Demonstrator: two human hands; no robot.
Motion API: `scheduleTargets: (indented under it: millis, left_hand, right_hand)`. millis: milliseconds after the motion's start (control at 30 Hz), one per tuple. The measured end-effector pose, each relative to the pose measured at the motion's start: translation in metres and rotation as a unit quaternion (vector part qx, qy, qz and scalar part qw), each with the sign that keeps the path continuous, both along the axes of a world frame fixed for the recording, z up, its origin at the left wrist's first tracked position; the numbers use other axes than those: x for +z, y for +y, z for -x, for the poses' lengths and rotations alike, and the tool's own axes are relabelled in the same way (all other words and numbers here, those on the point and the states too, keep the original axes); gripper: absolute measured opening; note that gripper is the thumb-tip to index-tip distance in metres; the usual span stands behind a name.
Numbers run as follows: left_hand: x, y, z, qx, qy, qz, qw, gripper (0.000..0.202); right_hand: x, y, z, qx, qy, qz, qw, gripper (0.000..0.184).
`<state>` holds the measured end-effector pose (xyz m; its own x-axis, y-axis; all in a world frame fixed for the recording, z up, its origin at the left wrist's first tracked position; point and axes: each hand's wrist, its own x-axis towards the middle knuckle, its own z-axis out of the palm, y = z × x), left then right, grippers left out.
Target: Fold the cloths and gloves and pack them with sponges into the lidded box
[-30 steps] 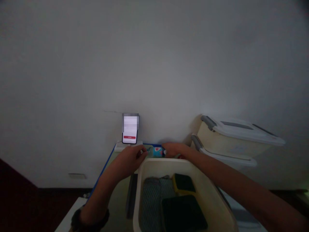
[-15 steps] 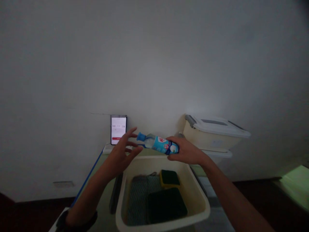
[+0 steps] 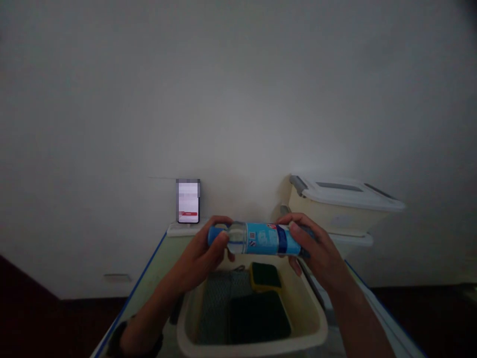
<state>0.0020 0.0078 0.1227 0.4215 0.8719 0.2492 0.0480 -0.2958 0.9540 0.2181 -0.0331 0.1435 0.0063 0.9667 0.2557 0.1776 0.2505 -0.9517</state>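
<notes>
A clear plastic bottle (image 3: 264, 238) with a blue label and a blue cap lies sideways in the air between my hands. My left hand (image 3: 203, 256) is closed around its neck and cap end. Round the base end, my right hand (image 3: 315, 248) grips the bottle with the thumb on top. Below both hands stands a cream plastic bin (image 3: 251, 349). Inside it are a yellow and green sponge (image 3: 266, 276), a large dark green scouring pad (image 3: 259, 317) and a grey-blue mesh cloth (image 3: 214, 308).
A phone (image 3: 188, 201) leans upright against the wall at the table's back left. Lidded storage boxes (image 3: 339, 209) are stacked at the back right. The pale green table (image 3: 154, 271) has blue edges, with the wall (image 3: 238, 99) close behind it.
My left hand has closed on the bottle's cap end, where before its fingers were spread beside it. The bottle has turned nearly level and come closer, and its label has rotated.
</notes>
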Motion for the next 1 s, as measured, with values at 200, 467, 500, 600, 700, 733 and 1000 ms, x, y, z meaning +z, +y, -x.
scheduleTargets:
  millis: [200,467,500,600,700,733,1000]
  left_hand:
    - [0.002,0.008,-0.001,0.136,0.101,-0.021,0.985,0.038]
    - [0.004,0.004,0.005,0.284,0.135,-0.175,0.933,0.039]
    - [0.004,0.004,0.005,0.288,0.133,-0.184,0.93,0.038]
    - [0.004,0.005,0.005,0.294,0.131,-0.203,0.925,0.035]
    - [0.007,0.002,0.005,0.286,0.134,-0.196,0.928,0.034]
    - [0.008,0.0,0.005,0.274,0.139,-0.196,0.931,0.034]
    - [0.011,-0.002,0.009,0.069,0.212,-0.17,0.96,0.018]
  right_hand:
    - [-0.003,-0.007,-0.003,0.051,-0.304,-0.093,0.947,0.054]
    - [-0.01,-0.002,0.003,0.123,-0.259,-0.029,0.958,0.053]
    - [-0.011,-0.001,0.004,0.133,-0.234,-0.015,0.963,0.05]
    - [-0.017,0.003,0.004,0.175,-0.138,0.061,0.973,0.047]
    - [-0.022,0.007,0.002,0.232,-0.032,0.154,0.96,0.047]
    - [-0.022,0.008,0.001,0.241,-0.004,0.176,0.954,0.047]
    - [-0.015,0.012,-0.022,0.155,-0.165,0.058,0.972,0.053]
